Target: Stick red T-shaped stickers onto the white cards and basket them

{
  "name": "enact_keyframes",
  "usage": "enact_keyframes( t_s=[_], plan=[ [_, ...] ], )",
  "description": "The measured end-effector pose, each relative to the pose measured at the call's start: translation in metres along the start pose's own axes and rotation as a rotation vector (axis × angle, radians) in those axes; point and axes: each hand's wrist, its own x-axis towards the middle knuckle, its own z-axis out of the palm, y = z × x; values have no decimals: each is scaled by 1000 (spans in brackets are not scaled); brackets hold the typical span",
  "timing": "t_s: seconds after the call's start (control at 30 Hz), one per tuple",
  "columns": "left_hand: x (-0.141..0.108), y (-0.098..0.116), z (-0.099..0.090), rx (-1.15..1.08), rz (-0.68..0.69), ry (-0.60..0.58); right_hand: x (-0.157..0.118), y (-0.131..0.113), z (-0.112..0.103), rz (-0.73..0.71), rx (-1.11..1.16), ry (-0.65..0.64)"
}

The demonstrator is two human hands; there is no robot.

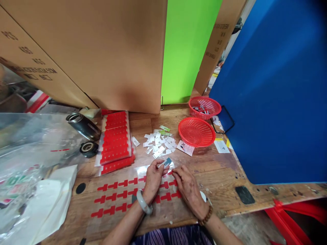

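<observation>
- L. hand [153, 177], w/ pale bangle: closed on 1 small card, pinched betw. thumb & fingers.
- Card [167, 162], white w/ blue-grey end: in L. hand, just above top edge of clear sheet.
- R. hand [188, 189], w/ bead bracelet: fingers curled, tips together at a red tab; can't tell if gripping it.
- Red T-shaped tabs [122, 194], approx. 3 rows: on clear sheet, flat on desk [217, 180], partly under both hands.
- Loose cards [158, 146], mostly wht., a few grn.: heaped beyond L. hand.
- Red sheets [114, 143], stacked: left of heap.
- Flask [83, 126], dk., uncapped, tilted in view; blk. cap [89, 149] near it.
- Front basket [196, 136], red plastic: right of heap.
- Rear basket [216, 108], red, w/ small pcs. inside: just behind front one.
- Blue panel [276, 102]: far right.
</observation>
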Motion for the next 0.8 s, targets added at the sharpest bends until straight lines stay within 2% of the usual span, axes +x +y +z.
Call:
enact_keyframes(
  t_s=[0.27, 0.43, 0.57, 0.8],
  plan=[
    [-2, 2, 3, 74, 36, -1, 15, -3, -8, 112, 10, -56],
    [-3, 2, 4, 64, 44, 11, 3, 1, -6, 36, 13, -48],
    [-3, 4, 6, 52, 31, 22, -7, 3, -7, -32, 51, -100],
    [-2, 3, 4, 21, 25, 37, -14, -7, -28, -2, 193, -125]
  ],
)
